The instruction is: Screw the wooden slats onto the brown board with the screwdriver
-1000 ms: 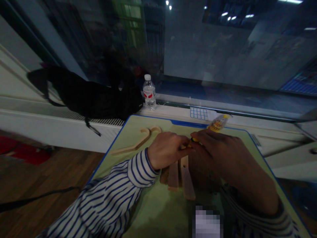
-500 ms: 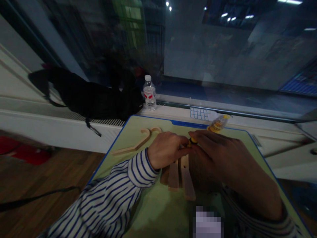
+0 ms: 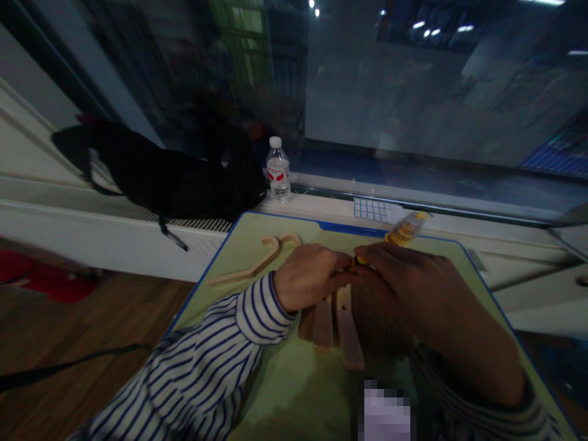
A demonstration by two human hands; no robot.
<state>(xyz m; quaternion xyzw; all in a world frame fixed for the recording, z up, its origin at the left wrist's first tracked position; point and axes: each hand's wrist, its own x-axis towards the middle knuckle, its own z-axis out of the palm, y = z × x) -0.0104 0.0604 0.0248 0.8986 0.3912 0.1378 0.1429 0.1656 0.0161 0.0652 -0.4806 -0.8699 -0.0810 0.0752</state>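
Observation:
My left hand (image 3: 310, 277), in a striped sleeve, is closed in a pinch; what lies between its fingertips is mostly hidden. Against them, my right hand (image 3: 413, 285) is closed around a small yellow-and-black piece (image 3: 362, 260). A clear and yellow object with markings (image 3: 407, 228) shows beyond my right knuckles, roughly in line with that piece; whether they are one item I cannot tell. Below my fingers, two flat wooden strips with holes, a left strip (image 3: 324, 331) and a right strip (image 3: 351, 340), rest over a darker brown block (image 3: 307, 324).
Curved wooden pieces (image 3: 257, 266) lie on the board's far left part. The pale green board (image 3: 261, 404) has a blue rim. Behind it, a water bottle (image 3: 278, 171) and a black bag (image 3: 184, 184) stand on the sill by the window. A gridded sheet (image 3: 370, 209) lies there too.
Both hands keep nearly the same pose and place, fingertips together. The whole view has shifted very slightly; nothing has been let go.

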